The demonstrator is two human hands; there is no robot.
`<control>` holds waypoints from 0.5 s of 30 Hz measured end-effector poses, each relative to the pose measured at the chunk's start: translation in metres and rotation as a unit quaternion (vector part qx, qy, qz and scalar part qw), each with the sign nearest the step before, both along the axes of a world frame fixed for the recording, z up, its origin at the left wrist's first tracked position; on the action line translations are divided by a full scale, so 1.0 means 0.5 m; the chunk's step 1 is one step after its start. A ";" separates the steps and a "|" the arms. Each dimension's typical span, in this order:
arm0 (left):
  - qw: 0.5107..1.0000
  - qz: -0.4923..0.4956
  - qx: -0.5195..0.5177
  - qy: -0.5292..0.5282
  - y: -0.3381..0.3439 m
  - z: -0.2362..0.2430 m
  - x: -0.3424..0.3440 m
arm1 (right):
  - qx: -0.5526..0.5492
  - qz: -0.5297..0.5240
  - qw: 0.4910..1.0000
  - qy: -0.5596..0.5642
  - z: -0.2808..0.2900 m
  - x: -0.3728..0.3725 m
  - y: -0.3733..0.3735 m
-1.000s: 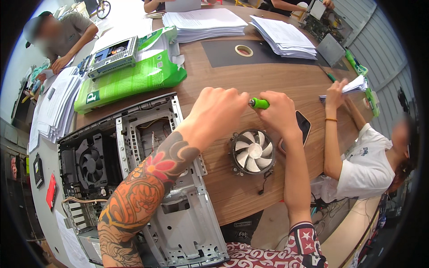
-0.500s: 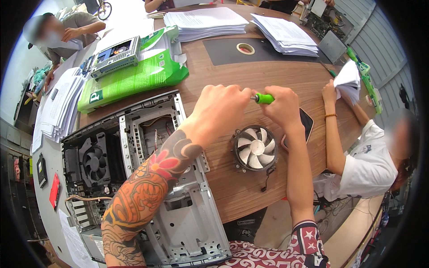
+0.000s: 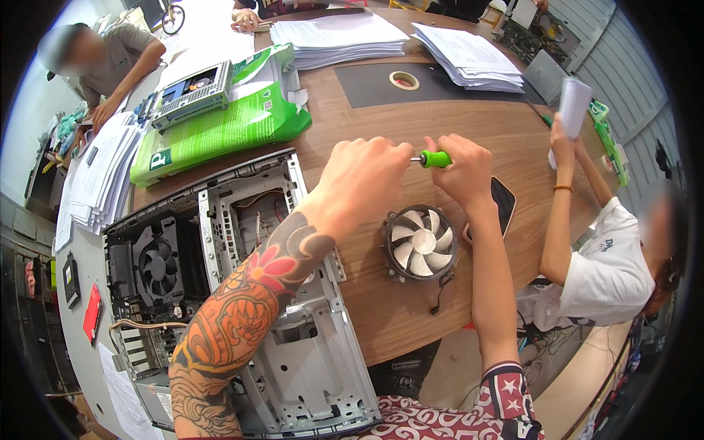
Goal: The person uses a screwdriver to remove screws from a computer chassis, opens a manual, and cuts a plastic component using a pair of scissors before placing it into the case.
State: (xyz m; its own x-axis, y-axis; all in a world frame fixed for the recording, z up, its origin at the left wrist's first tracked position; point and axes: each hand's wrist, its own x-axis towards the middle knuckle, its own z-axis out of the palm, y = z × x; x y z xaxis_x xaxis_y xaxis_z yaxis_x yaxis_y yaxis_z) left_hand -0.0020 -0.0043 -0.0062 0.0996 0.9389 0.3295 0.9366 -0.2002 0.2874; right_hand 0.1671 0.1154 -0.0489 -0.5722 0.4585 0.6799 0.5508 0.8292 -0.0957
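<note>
The fingers (image 3: 457, 149) of the right hand (image 3: 467, 174) are closed around a screwdriver (image 3: 433, 159), which should be light, stiff and easiest to hold by its green handle (image 3: 440, 159), with its metal shaft (image 3: 416, 159) reaching leftward to the left hand (image 3: 364, 172), whose hold I cannot tell, above the wooden table (image 3: 359, 308), beyond the fan (image 3: 423, 242).

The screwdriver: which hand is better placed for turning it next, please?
Probably the right hand: it holds the screwdriver by the green handle, while the left hand is by the metal shaft. The left hand's underside is hidden.
</note>
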 end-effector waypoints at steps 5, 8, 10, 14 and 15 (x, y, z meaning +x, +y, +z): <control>1.000 -0.003 -0.013 0.007 -0.001 0.002 0.000 | -0.017 0.010 1.000 -0.020 -0.008 0.003 0.003; 1.000 -0.009 -0.003 0.013 -0.001 -0.001 -0.003 | -0.022 0.010 1.000 -0.020 -0.005 0.004 0.003; 1.000 -0.012 0.000 0.018 -0.002 -0.002 -0.005 | -0.026 0.016 1.000 0.006 -0.004 0.000 -0.003; 1.000 0.004 0.009 0.003 -0.005 0.003 -0.008 | -0.007 0.058 0.997 0.050 0.015 -0.006 -0.017; 1.000 0.000 0.013 -0.006 -0.005 0.002 -0.008 | -0.007 0.049 0.998 0.043 0.018 -0.004 -0.018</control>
